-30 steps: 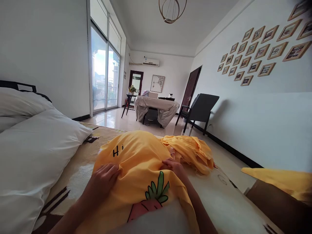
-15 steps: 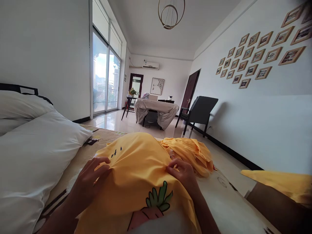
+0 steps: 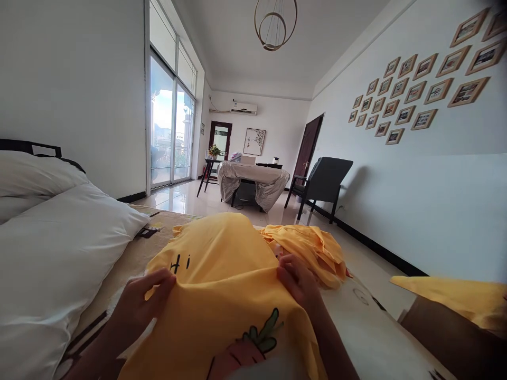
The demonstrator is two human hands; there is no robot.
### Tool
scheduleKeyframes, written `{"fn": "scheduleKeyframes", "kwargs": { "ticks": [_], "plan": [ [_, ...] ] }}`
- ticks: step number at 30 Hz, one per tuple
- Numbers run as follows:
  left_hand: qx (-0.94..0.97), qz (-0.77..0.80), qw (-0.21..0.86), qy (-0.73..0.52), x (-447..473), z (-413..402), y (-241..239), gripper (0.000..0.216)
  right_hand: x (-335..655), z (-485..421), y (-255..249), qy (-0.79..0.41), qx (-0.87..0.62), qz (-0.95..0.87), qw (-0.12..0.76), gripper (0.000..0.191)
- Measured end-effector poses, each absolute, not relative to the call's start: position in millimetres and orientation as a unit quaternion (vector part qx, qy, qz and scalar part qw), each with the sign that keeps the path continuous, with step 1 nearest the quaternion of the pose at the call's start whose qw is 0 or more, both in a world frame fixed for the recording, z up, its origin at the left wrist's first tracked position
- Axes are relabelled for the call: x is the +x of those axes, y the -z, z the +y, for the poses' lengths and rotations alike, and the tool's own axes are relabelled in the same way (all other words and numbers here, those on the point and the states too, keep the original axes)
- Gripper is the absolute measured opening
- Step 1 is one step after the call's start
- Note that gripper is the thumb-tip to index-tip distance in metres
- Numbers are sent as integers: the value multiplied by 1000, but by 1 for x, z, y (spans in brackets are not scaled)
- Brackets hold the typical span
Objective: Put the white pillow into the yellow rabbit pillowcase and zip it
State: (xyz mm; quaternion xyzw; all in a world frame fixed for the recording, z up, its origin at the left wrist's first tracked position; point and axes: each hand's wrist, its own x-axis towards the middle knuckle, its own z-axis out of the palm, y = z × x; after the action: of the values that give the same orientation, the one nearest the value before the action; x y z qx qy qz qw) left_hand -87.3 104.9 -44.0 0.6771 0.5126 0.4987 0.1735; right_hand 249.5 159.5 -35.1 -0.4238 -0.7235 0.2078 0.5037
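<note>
A yellow pillowcase (image 3: 224,274) printed with "Hi" and a carrot is stretched over a white pillow whose end shows at the bottom edge. My left hand (image 3: 137,306) grips its left side with curled fingers. My right hand (image 3: 297,279) pinches the fabric on the right side. Both sit on a patterned bed (image 3: 368,338).
A crumpled yellow cloth (image 3: 311,248) lies just beyond my right hand. White pillows (image 3: 55,248) are piled at the left. More yellow fabric (image 3: 463,301) over something brown is at the far right. A covered table (image 3: 255,179) and black chair (image 3: 325,179) stand farther back.
Both hands have pulled the yellow pillowcase toward me along the pillow; the carrot print slid lower and the "Hi" lettering moved nearer my left hand.
</note>
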Motion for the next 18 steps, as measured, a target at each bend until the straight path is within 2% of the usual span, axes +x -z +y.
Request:
{"fn": "scheduleKeyframes", "kwargs": {
  "ticks": [6,8,11,15,18],
  "plan": [
    [786,503,206,-295,-58,112,57,38,227,159,43,-266,-418,-799,340,15],
    [796,505,202,-266,-53,112,61,33,223,154,42,-281,-424,-802,311,14],
    [794,488,136,-335,-57,107,59,33,225,145,35,-288,-437,-794,309,14],
    [777,402,-2,-484,-73,92,44,24,237,130,23,-284,-413,-780,375,17],
    [789,355,-40,-500,-76,78,29,20,244,121,17,-321,-369,-777,395,20]
  ]
}}
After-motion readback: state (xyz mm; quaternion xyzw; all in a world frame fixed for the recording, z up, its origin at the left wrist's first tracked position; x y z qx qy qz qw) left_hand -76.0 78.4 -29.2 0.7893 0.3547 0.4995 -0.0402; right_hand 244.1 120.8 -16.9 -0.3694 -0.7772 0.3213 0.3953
